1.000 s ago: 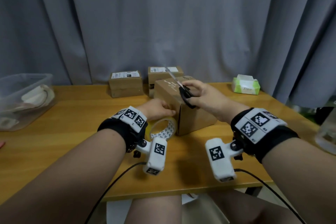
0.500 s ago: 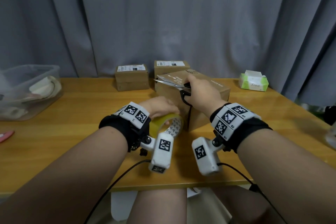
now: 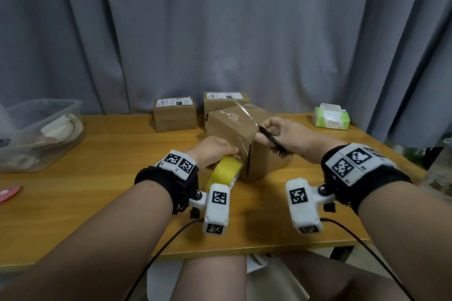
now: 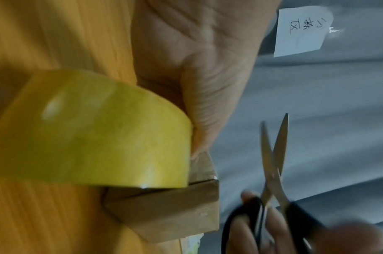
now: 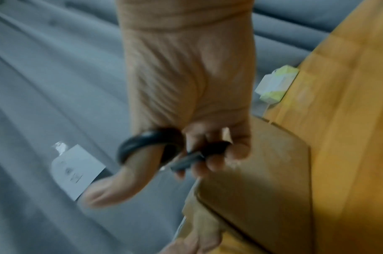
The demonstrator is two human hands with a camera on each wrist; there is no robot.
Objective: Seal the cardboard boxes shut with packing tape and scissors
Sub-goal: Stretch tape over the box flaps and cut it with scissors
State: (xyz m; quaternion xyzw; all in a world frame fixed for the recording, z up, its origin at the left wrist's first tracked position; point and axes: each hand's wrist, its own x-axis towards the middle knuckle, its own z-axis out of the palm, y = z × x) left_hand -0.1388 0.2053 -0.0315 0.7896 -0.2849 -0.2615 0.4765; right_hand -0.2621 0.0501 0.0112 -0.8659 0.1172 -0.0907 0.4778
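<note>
A brown cardboard box (image 3: pixel 232 127) stands mid-table, corner toward me. My left hand (image 3: pixel 226 152) grips a yellow roll of packing tape (image 3: pixel 223 171) pressed against the box's near left face; a clear strip (image 3: pixel 244 151) runs from the roll onto the box's front edge. My right hand (image 3: pixel 265 135) holds black-handled scissors (image 3: pixel 270 139) just right of that edge. The blades (image 4: pixel 273 154), slightly parted, point up and away. In the right wrist view the thumb sits through one handle loop (image 5: pixel 147 144) above the box (image 5: pixel 262 180).
Two smaller labelled boxes (image 3: pixel 175 113) (image 3: pixel 226 100) stand behind, against a grey curtain. A green and white tissue pack (image 3: pixel 331 118) lies at the back right. A clear plastic bin (image 3: pixel 36 132) holds the left end, with a pink object (image 3: pixel 9 193) at the left edge.
My right hand has moved right, off the box top, and swung the scissor blades from pointing left to pointing up and away. The left hand has stayed on the tape roll by the box.
</note>
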